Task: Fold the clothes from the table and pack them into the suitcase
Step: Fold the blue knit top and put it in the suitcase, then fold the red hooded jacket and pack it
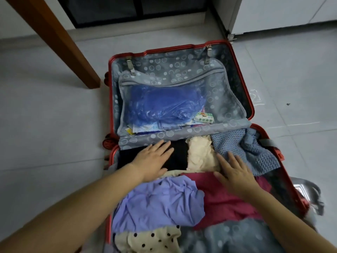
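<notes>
**Suitcase** (173,48), red, hard-shell: 1, lying open on the floor (45,125).

**Garments in its near half:** 6
- black garment (179,157)
- cream garment (200,154)
- blue-grey knit (246,148)
- magenta garment (224,203)
- lilac garment (158,205)
- dotted cream garment (151,240)

**Far half, behind mesh:** 1 blue plastic bag (162,105); 1 small packet (203,118), print unreadable.

**Hands:** 2, both flat, fingers straight, gripping nothing.
- left hand (152,159) presses the black garment
- right hand (235,174) rests on the magenta garment

**Worktop leg** (60,39), wooden: 1.

1. Floor (45,125): pale grey tiles w/ thin grout lines.
2. Brown wooden table leg (54,37) slants in at top left.
3. Dark glass pane (138,10), black frame, at back.
4. White cabinet (282,11) top right; soft, even light.
</notes>
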